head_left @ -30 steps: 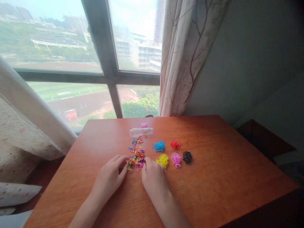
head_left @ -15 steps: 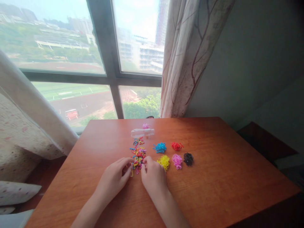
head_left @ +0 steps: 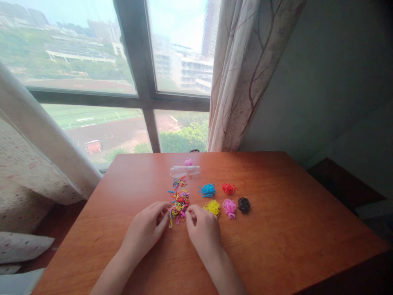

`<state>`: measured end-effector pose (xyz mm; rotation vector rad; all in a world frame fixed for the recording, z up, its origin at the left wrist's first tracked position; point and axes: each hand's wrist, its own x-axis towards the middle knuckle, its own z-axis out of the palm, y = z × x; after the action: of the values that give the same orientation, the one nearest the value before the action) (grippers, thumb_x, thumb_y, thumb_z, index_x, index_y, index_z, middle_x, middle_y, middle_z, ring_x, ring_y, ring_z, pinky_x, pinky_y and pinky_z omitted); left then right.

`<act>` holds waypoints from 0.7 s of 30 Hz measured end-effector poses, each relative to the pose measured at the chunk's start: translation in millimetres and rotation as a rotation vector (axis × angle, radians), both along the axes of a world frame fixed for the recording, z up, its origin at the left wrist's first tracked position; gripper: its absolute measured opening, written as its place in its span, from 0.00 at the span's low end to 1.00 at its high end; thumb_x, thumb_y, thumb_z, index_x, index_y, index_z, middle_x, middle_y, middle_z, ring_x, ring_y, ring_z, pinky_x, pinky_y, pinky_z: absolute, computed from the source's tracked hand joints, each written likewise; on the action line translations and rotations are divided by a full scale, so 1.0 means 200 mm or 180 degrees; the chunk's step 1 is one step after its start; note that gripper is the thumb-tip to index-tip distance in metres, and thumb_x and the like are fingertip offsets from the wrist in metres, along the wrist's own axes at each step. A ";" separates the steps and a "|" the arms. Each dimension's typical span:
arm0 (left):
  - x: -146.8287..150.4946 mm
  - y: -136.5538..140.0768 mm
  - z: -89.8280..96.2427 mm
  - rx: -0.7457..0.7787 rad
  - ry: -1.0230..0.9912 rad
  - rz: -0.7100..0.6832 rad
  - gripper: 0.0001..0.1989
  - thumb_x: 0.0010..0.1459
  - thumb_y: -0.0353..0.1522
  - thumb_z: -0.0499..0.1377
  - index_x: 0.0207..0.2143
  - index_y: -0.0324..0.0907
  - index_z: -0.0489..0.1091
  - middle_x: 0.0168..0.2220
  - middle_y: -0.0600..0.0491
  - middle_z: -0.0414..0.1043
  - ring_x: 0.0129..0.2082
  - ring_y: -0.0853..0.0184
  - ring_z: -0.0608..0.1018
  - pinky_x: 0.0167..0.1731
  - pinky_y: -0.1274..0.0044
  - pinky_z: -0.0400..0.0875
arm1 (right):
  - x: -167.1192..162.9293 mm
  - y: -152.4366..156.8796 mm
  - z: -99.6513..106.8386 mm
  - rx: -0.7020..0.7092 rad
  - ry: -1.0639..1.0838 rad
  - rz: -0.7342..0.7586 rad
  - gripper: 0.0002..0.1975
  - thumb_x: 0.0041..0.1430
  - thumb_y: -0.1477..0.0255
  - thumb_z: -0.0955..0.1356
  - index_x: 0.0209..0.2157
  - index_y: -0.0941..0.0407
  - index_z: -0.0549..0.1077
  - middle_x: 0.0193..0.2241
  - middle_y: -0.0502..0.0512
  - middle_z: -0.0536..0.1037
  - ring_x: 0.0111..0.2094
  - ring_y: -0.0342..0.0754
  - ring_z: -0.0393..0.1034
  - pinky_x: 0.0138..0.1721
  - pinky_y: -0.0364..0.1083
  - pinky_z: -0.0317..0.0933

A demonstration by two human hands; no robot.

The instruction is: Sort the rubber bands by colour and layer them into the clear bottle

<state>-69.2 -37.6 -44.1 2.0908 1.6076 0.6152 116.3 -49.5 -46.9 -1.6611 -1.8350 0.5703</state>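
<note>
A mixed pile of small coloured rubber bands (head_left: pixel 180 199) lies on the table between my hands. At its left edge rests my left hand (head_left: pixel 151 221), fingers curved and the thumb a little apart from them, with nothing visible held. My right hand (head_left: pixel 204 225) is at the pile's right edge, thumb and forefinger pinched together; what sits between the tips is too small to make out. Sorted heaps lie to the right: blue bands (head_left: pixel 207 190), red bands (head_left: pixel 229 188), yellow bands (head_left: pixel 212 207), pink bands (head_left: pixel 229 208) and black bands (head_left: pixel 244 205). My right hand partly covers the yellow heap.
Behind the pile lies a clear plastic container (head_left: pixel 181 171), with a pink object (head_left: pixel 188 162) just beyond it. A smaller cluster of mixed bands (head_left: pixel 179 181) sits in front of the container. The wooden table (head_left: pixel 276 246) stands against a window between curtains (head_left: pixel 230 82).
My right hand has shifted slightly to the right, away from the pile's middle, its fingertips still pinched. My left hand has stayed nearly in place.
</note>
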 end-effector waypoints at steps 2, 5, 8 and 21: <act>0.00 0.00 0.01 0.0094 -0.0015 0.0029 0.11 0.63 0.35 0.52 0.42 0.44 0.73 0.34 0.53 0.77 0.29 0.68 0.76 0.30 0.78 0.68 | 0.00 -0.01 -0.01 0.0055 0.0022 0.0020 0.06 0.62 0.76 0.67 0.34 0.53 0.76 0.29 0.49 0.80 0.31 0.46 0.75 0.32 0.42 0.55; 0.01 -0.01 0.02 0.0249 -0.0117 0.0019 0.11 0.64 0.35 0.52 0.42 0.44 0.73 0.32 0.54 0.75 0.28 0.69 0.75 0.30 0.79 0.68 | 0.00 -0.01 -0.02 0.0136 0.0069 0.0074 0.06 0.62 0.76 0.67 0.34 0.53 0.76 0.30 0.49 0.81 0.31 0.46 0.74 0.32 0.42 0.55; 0.03 -0.01 0.02 0.0307 -0.0238 -0.0152 0.10 0.64 0.35 0.53 0.43 0.44 0.72 0.32 0.55 0.74 0.27 0.71 0.74 0.30 0.80 0.68 | 0.00 -0.01 -0.02 0.0207 0.0165 0.0200 0.07 0.62 0.76 0.66 0.35 0.53 0.76 0.30 0.49 0.80 0.31 0.46 0.74 0.33 0.42 0.56; 0.04 -0.02 0.03 0.0282 -0.0191 -0.0370 0.11 0.61 0.29 0.53 0.41 0.46 0.74 0.33 0.55 0.73 0.28 0.71 0.74 0.31 0.81 0.67 | 0.00 -0.02 -0.03 0.0383 0.0296 0.0340 0.08 0.61 0.77 0.66 0.35 0.53 0.77 0.30 0.50 0.80 0.31 0.46 0.74 0.34 0.42 0.58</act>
<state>-60.7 -41.7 -38.0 2.1900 1.4390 0.7140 116.0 -54.1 -53.6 -1.4418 -1.8608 0.5609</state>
